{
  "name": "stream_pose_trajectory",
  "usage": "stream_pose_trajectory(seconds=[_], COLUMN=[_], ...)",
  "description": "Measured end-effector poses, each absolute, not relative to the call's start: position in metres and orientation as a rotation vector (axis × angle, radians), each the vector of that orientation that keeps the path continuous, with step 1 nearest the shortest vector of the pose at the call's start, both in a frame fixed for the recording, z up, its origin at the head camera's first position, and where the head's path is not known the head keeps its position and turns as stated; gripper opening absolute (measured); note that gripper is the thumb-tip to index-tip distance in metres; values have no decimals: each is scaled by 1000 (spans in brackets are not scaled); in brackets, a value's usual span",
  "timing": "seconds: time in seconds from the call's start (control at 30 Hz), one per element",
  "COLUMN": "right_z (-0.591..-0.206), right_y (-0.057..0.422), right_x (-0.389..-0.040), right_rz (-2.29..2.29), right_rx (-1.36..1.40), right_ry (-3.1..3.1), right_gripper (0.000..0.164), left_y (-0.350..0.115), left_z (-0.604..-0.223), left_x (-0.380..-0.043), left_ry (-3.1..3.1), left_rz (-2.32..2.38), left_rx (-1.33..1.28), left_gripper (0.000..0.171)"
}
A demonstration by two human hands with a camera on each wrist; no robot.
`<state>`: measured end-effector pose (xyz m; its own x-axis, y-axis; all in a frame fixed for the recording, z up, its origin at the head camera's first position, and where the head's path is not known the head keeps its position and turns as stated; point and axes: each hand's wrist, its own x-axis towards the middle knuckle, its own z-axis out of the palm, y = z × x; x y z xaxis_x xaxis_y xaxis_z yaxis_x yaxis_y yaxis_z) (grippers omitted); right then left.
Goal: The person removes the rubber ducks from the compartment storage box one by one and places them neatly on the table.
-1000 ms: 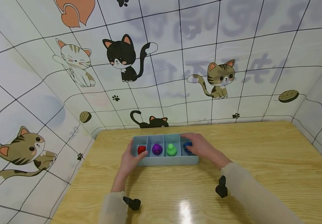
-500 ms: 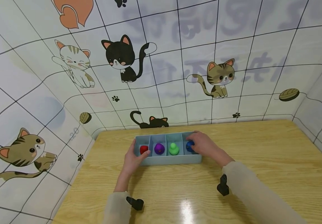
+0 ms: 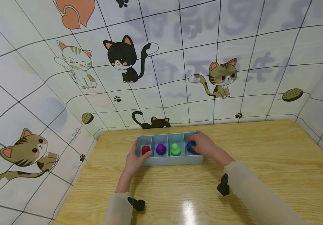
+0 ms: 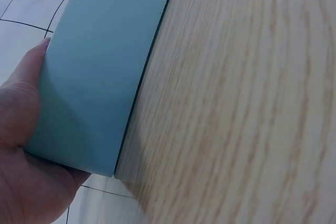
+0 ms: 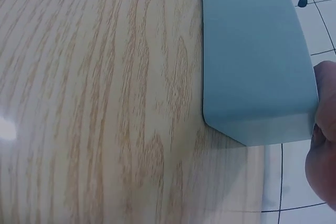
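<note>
A blue-grey box point(image 3: 172, 160) with several compartments in one row sits on the table. My left hand point(image 3: 133, 162) grips its left end, thumb over the front rim; the left wrist view shows that hand point(image 4: 21, 124) around the corner. From left to right the compartments hold a red toy point(image 3: 145, 150), a purple toy duck point(image 3: 161, 149), a green toy duck point(image 3: 175, 150) and a small blue toy point(image 3: 191, 146). My right hand point(image 3: 206, 146) reaches into the rightmost compartment, its curled fingers on the blue toy, which they partly hide. In the right wrist view, the hand point(image 5: 324, 135) shows at the box's rim.
The wooden table point(image 3: 257, 162) extends to both sides and in front of the box. A white cloth point(image 3: 175, 78) with grid lines and printed cats hangs behind it and along the sides. Light glares off the tabletop near the front.
The box has shifted slightly right in the head view, with my left hand on it. My right hand's fingers have come off the back rim and moved in to the blue toy.
</note>
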<state>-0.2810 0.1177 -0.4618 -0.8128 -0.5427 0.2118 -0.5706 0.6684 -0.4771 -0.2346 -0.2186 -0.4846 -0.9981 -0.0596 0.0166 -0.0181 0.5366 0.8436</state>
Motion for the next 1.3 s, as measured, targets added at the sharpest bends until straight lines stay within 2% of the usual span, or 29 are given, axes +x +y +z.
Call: stream_pose_trajectory(seconds=[0.23, 0.4, 0.63, 0.83, 1.0, 1.3], right_z=[-471, -469, -457, -442, -431, -426], right_y=[127, 130, 133, 140, 151, 185], right_x=[-284, -283, -276, -262, -253, -246], right_rz=[1123, 1163, 1180, 1366, 1496, 1365], right_rx=[931, 931, 887, 758, 776, 758], right_ry=[-2746, -2753, -2765, -2751, -2628, -2569], right_gripper=[26, 26, 27, 28, 30, 32], left_y=[-215, -213, -211, -216, -218, -219], left_z=[-487, -489, -489, -488, -488, -485], left_x=[-235, -235, -237, -239, -237, -237], left_ry=[-2722, -2725, -2732, -2748, -2747, -2742], left_rz=[-1487, -1473, -1458, -1441, -1423, -1433], left_rx=[66, 71, 50, 49, 50, 60], left_gripper=[99, 98, 97, 97, 96, 96])
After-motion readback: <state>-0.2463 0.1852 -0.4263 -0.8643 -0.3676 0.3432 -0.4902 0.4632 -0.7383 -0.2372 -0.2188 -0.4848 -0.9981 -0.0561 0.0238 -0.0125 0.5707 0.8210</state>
